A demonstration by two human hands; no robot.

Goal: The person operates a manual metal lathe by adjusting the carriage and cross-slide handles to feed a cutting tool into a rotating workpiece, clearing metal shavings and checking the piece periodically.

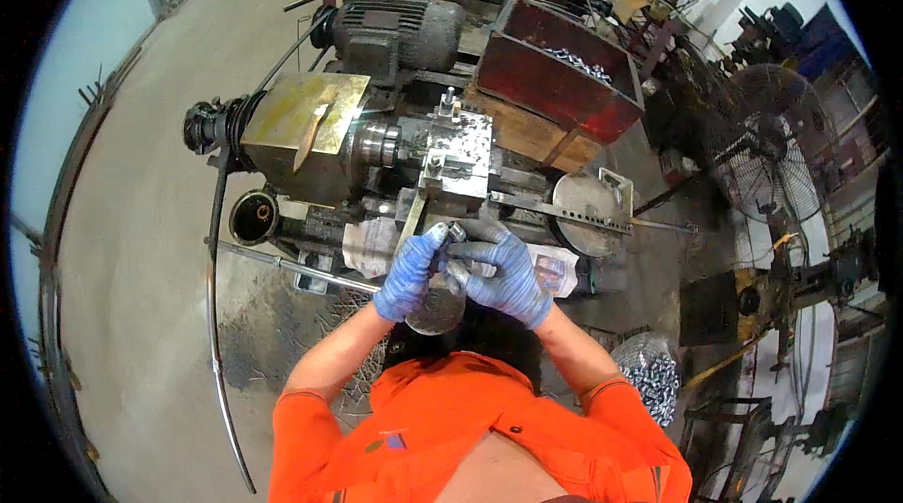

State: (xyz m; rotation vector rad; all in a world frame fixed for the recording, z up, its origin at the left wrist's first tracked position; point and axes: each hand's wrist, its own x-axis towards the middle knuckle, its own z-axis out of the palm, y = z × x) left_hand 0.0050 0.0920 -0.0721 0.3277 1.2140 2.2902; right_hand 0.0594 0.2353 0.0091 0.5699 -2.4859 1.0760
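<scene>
Both my gloved hands meet in front of a lathe-like machine. My left hand (406, 277), in a blue and grey glove, is closed with its thumb up against a small shiny cylindrical metal part (457, 232). From the other side my right hand (508, 275) curls its fingertips onto the same part. Its exact kind is too small to tell, and the fingers cover some of it. Just beyond the hands stands the machine's metal block (461, 157), dotted with chips. The chuck (378, 143) faces it from the left. Below the hands is a round dark disc (435, 313).
A wooden-handled tool (308, 147) lies on the yellowish machine cover (268, 112). Behind are a motor (400, 32) and a red bin (555, 98) of metal parts. A perforated bar (555, 209) sticks out rightward. A fan (767, 141) and a bag of metal parts (651, 381) are at right.
</scene>
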